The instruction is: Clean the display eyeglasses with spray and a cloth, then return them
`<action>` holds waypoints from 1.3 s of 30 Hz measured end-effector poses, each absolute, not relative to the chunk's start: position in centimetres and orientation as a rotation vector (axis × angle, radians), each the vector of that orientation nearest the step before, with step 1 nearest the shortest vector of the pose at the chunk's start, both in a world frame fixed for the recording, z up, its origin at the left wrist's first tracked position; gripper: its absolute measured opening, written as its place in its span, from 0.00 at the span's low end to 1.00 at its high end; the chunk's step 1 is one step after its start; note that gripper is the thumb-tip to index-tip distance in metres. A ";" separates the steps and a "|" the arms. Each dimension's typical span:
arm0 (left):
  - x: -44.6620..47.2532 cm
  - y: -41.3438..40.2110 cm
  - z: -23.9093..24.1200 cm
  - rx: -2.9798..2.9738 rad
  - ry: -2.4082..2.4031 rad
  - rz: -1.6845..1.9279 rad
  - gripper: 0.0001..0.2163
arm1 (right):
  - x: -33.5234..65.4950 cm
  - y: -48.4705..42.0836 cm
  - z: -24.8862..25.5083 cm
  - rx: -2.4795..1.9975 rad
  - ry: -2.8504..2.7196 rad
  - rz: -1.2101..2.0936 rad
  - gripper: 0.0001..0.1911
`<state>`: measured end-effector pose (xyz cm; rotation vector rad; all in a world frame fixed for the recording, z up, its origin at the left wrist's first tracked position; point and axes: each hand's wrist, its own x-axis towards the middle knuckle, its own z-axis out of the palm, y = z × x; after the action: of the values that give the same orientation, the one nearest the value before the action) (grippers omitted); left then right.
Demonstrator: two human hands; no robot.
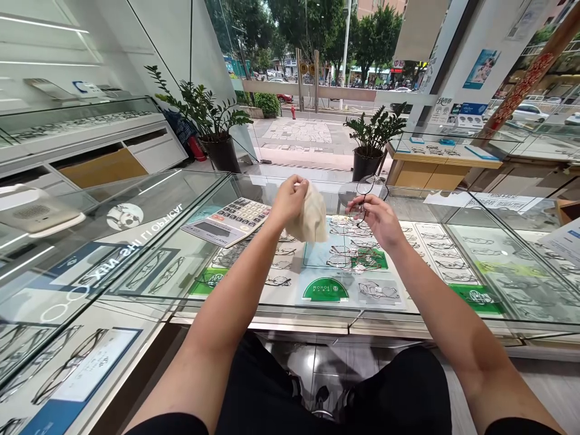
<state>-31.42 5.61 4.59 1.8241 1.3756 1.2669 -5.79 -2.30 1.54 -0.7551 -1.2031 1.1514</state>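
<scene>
My left hand point(292, 200) pinches a cream-coloured cloth point(312, 219), which hangs down in loose folds above the glass counter. In my right hand point(378, 220) is a pair of thin dark-framed eyeglasses point(372, 188), held between thumb and fingers with the lenses turned up and away. Cloth and eyeglasses are apart. Below both hands, rows of eyeglasses lie inside the glass display case point(272, 308). Left of my left hand, a calculator point(229, 222) rests on the glass top.
A pale device point(38, 210) sits on the counter at far left. Potted plants point(217, 142) stand by the glass door. Another display counter point(435, 151) is at the right back, and a printed sheet point(562, 241) lies at the right edge. My legs are below the counter's front edge.
</scene>
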 end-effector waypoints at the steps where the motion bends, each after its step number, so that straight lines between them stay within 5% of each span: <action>1: -31.3 5.6 4.7 1.746 1.291 1.299 0.12 | -5.8 -2.4 1.6 -0.749 -1.200 1.147 0.14; 16: -29.0 2.4 5.1 1.682 0.677 1.105 0.25 | -6.3 -3.0 2.1 -0.709 -1.302 1.058 0.23; 39: -26.3 0.3 3.5 1.499 0.503 1.089 0.32 | -6.8 -3.2 1.7 -0.736 -1.292 0.968 0.25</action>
<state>-26.28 0.31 3.48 1.4993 0.5033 1.0893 -6.78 -3.17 1.67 -0.7357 -1.2924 0.9682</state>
